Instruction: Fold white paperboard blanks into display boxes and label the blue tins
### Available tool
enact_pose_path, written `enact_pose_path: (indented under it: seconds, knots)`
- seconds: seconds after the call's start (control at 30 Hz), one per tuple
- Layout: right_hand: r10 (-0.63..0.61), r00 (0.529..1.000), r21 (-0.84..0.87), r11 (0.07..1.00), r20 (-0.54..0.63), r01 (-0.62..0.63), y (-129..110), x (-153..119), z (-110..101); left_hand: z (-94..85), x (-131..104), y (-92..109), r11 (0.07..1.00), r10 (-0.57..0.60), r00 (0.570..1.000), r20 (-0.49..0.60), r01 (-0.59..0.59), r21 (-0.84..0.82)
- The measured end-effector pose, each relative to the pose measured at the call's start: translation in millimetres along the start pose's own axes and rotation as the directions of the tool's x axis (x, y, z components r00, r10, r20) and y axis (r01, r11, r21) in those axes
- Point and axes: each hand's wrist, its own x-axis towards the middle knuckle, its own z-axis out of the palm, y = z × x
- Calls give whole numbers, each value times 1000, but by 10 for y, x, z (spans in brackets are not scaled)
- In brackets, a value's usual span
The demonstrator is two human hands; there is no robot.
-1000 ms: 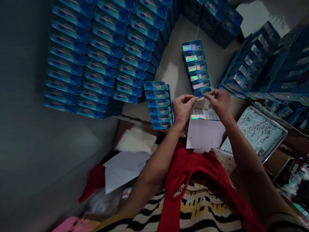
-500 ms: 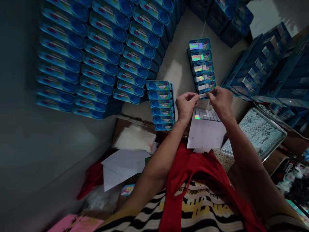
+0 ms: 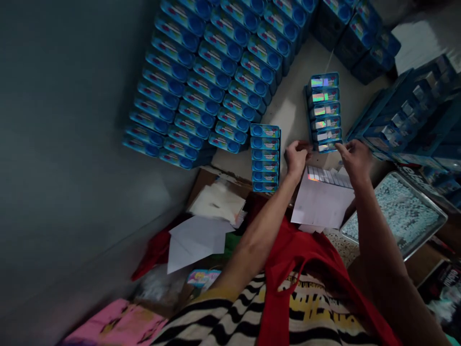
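Stickered tins (image 3: pixel 326 115) were lined up on the pale table (image 3: pixel 291 106), all six apparently done. The plain row (image 3: pixel 265 155) to their left was judged undone; strips (image 3: pixel 330 178) were seen on the white sheet (image 3: pixel 319 204). The left hand (image 3: pixel 297 157) was curled, the right hand (image 3: pixel 357 159) poised by the closest tin (image 3: pixel 327 147); whether anything was gripped could not be told.

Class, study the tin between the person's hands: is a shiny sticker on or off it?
On: a pale, shiny sticker lies on top of that tin, near the right hand.
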Motion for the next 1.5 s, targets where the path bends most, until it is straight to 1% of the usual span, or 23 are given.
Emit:
enact_pose_path:
  seconds: [0.03,0.1,0.13,0.2,0.23,0.33,0.4,0.47,0.53,0.63,0.7,0.8,0.83,0.87,0.9,0.93,1.0,1.07,1.13,1.2,1.3,1.4,1.5]
  knots:
    - [-13,1000,28,999,-27,14,-9,-78,-65,-116,-148,34,988,127,992,-22,-124,92]
    - [-44,998,174,983,-40,50,-43,-220,-172,-450,-445,90,870,393,919,-14,-367,328]
    - [-53,999,284,957,-6,52,-69,-277,-203,-643,-561,103,799,469,881,-60,-394,455]
    - [-69,989,510,860,129,-7,-143,-351,-206,-1003,-672,91,713,523,825,-213,-286,640]
    - [-77,976,598,799,205,-63,-187,-369,-182,-1142,-665,66,698,508,826,-246,-228,679]
    - [-108,929,735,645,355,-207,-313,-377,-79,-1332,-506,-49,699,395,890,-229,-129,703]
    - [-143,899,773,577,415,-265,-373,-377,-32,-1308,-420,-124,687,351,910,-219,-92,721]
    - [-174,869,795,516,463,-320,-408,-393,-18,-1230,-425,-188,659,344,912,-223,-66,749]
    - [-203,846,806,471,494,-358,-425,-429,-21,-1142,-520,-246,641,331,924,-190,-72,764]
    - [-257,826,813,468,501,-348,-439,-501,-24,-1051,-742,-283,646,290,950,-114,-106,756]
    - [-303,819,815,493,488,-303,-448,-547,-20,-1044,-863,-217,663,340,936,-89,-172,728]
    - [-383,787,814,527,484,-245,-473,-598,-21,-1101,-900,53,717,480,869,-122,-308,625]
    - [-408,770,812,533,491,-236,-485,-610,-24,-1123,-871,169,767,465,878,-114,-335,547]
    - [-431,752,811,538,499,-230,-499,-619,-29,-1140,-827,283,833,403,913,-67,-336,439]
    - [-450,735,809,543,507,-225,-516,-626,-35,-1148,-775,388,900,311,950,22,-302,314]
    - [-465,720,804,552,516,-220,-533,-631,-42,-1146,-721,478,951,215,967,134,-238,198]
    - [-480,694,790,575,536,-213,-567,-631,-56,-1116,-626,599,994,78,948,308,-97,48]
    - [-483,678,778,591,554,-214,-591,-616,-61,-1067,-566,644,999,30,937,349,-24,-22]
    - [-467,674,764,603,572,-230,-595,-587,-45,-1026,-543,638,998,21,949,314,1,-69]
    - [-407,693,738,619,595,-269,-580,-550,5,-1009,-550,610,996,38,970,239,-18,-82]
    - [-251,784,707,636,568,-309,-552,-498,149,-1020,-592,566,991,132,990,54,-131,-12]
    - [-128,876,700,659,465,-275,-583,-462,338,-1049,-618,533,964,251,961,-117,-237,117]
    - [-128,913,677,712,387,-187,-682,-436,518,-1089,-562,495,938,320,924,-211,-278,208]
